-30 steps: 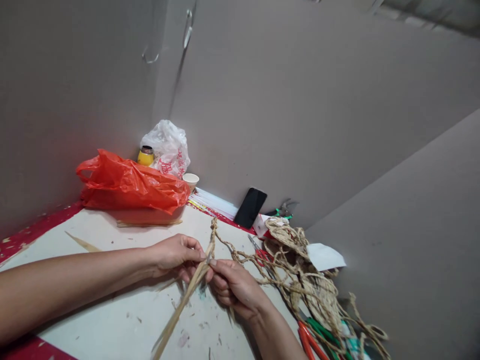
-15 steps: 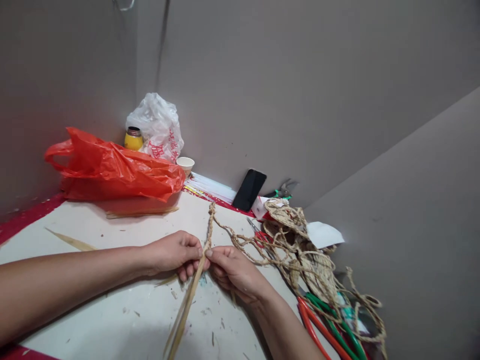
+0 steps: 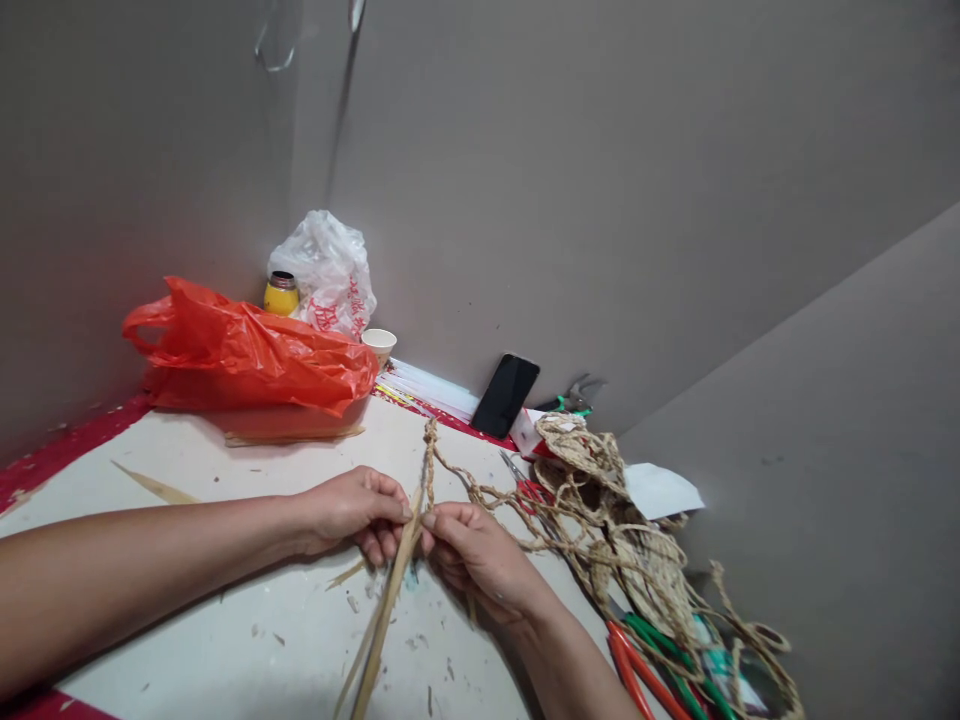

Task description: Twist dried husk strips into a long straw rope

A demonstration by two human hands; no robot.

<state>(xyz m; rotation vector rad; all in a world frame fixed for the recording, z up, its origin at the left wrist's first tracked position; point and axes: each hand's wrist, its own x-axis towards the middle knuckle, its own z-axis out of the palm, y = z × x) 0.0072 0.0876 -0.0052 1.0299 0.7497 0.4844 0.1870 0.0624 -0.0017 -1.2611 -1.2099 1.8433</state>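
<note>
Head view, and both hands meet over the middle of the table [image 3: 225,620]. The left hand [image 3: 352,510] comes in from the left with its fingers curled, thumb and forefinger pinched on the straw [image 3: 386,620] right where the braid [image 3: 429,460] ends. The right hand [image 3: 480,555] faces it, fingertips touching the left's, and clamps the same spot from the other side. Both hands are grasping, neither is loose.

Beyond the fingertips the braid runs away toward the wall, then bends off to the right of the right hand into a heap of rope [image 3: 622,540]. On the near side of the fingers, the loose straw trails down between the two wrists to the bottom edge.

Well beyond the left knuckles lies a red bag [image 3: 247,350], with a white bag [image 3: 330,270], a yellow jar [image 3: 281,295] and a cup [image 3: 379,345] behind it. Beyond the right fingertips a phone [image 3: 505,395] leans on the wall. Just past the right knuckles, scissors [image 3: 517,475] poke out from under the rope. Right of the right wrist, red and green handles [image 3: 645,670] lie under the heap. Paper [image 3: 660,490] sits on the heap's far side.
</note>
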